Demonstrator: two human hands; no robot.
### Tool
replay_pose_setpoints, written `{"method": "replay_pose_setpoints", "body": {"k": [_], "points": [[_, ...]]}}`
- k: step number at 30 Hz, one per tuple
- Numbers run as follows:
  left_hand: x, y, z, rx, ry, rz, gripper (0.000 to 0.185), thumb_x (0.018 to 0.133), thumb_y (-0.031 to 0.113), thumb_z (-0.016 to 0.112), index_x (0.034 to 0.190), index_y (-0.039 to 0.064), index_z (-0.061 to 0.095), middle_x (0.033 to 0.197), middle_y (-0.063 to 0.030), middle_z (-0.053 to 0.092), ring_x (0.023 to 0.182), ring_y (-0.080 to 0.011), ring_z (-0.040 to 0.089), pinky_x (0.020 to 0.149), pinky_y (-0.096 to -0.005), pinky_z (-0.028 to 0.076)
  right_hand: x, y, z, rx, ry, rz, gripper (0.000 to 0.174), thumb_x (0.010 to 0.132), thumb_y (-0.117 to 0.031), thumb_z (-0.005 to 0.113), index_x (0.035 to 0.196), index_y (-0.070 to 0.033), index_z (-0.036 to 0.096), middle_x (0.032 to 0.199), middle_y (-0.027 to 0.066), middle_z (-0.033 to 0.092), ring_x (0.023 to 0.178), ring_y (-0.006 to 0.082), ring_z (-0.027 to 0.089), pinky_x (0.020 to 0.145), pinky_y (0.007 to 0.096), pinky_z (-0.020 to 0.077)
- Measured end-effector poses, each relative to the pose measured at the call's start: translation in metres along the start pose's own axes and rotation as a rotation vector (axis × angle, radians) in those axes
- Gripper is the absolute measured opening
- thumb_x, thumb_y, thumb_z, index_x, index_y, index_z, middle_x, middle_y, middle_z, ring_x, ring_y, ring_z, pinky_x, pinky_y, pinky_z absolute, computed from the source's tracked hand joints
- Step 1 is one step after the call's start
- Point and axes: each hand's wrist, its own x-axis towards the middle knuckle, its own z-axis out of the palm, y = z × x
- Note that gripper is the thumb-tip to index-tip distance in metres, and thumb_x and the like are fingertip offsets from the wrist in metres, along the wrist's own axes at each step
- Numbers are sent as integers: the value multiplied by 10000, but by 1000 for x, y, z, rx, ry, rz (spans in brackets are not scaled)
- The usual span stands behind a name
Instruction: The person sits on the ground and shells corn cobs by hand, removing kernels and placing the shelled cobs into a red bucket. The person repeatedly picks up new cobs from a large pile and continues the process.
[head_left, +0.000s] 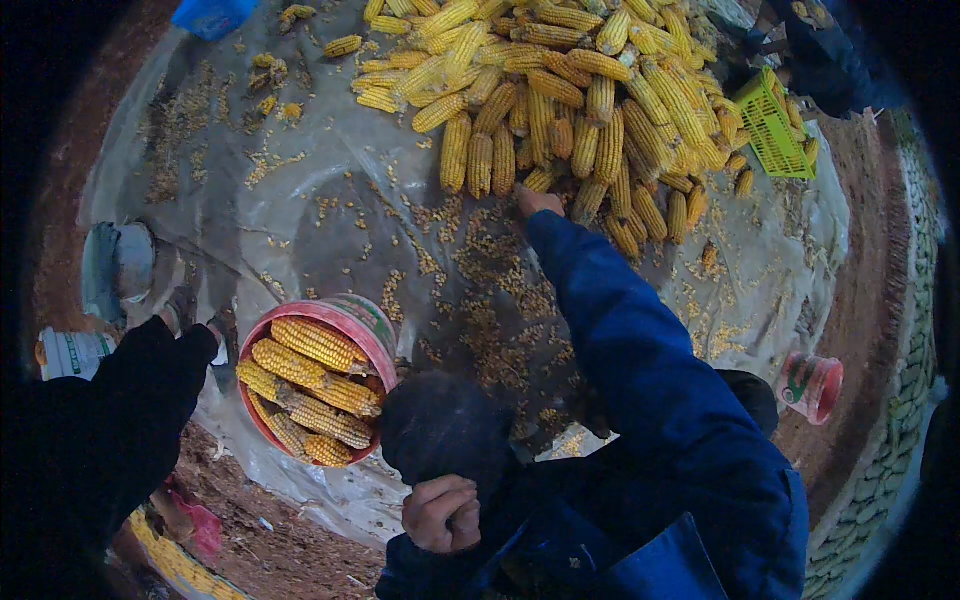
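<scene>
My right hand (538, 202) reaches forward to the lower edge of a large pile of corn cobs (525, 75); its fingers are partly hidden, so I cannot tell whether they grip a cob. My left hand (444, 513) rests near my knee, its fingers curled in, with nothing visible in them. A red bucket (259, 330) full of yellow corn cobs (300, 360) stands just left of my knee. Loose kernels (495, 285) lie scattered over the plastic sheet (277, 202) between me and the pile.
A green plastic basket (772, 127) holding cobs stands at the upper right beside another person (825, 52). A small red bucket (814, 388) lies to the right. At left are a person in dark clothing (142, 405), a white bucket (75, 352) and a grey container (135, 262). Blue plastic (214, 16) is at the top.
</scene>
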Motion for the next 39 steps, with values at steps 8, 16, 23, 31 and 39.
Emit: {"method": "replay_pose_setpoints", "body": {"k": [8,16,23,31,39], "points": [[3,7,-1,29,-73,24,92,917,76,535,948,22,603,876,-153,631,490,-124,540,475,-239,464,-66,105,-18,224,-323,-87,594,787,-577,693,953,-6,695,780,125,672,632,249,641,595,386,522],[-3,32,-3,-116,-103,-152,97,896,42,615,987,13,631,918,-114,640,632,-167,613,612,-276,512,-209,131,-62,485,-670,-334,439,825,-420,696,972,-6,669,672,60,597,512,161,555,491,329,454],[13,63,6,-497,-85,-494,268,939,59,566,1198,-4,545,1033,-81,631,810,-142,635,692,-269,518,-330,97,-155,268,-567,-794,466,767,-388,746,1008,1,660,786,71,649,628,140,584,575,300,467],[25,76,36,-880,-110,-353,395,874,42,622,1243,-1,485,1080,-66,596,969,-182,585,865,-316,467,-425,124,-214,45,-268,-1359,455,744,-345,828,996,-9,653,817,80,661,747,148,613,661,317,496],[5,63,41,-809,-248,-296,542,800,54,643,1307,-15,461,1168,-98,597,1059,-210,576,947,-336,433,-419,86,-237,463,-421,-1195,705,739,-362,811,1298,-32,535,1077,189,662,1012,272,647,879,368,499]]}}
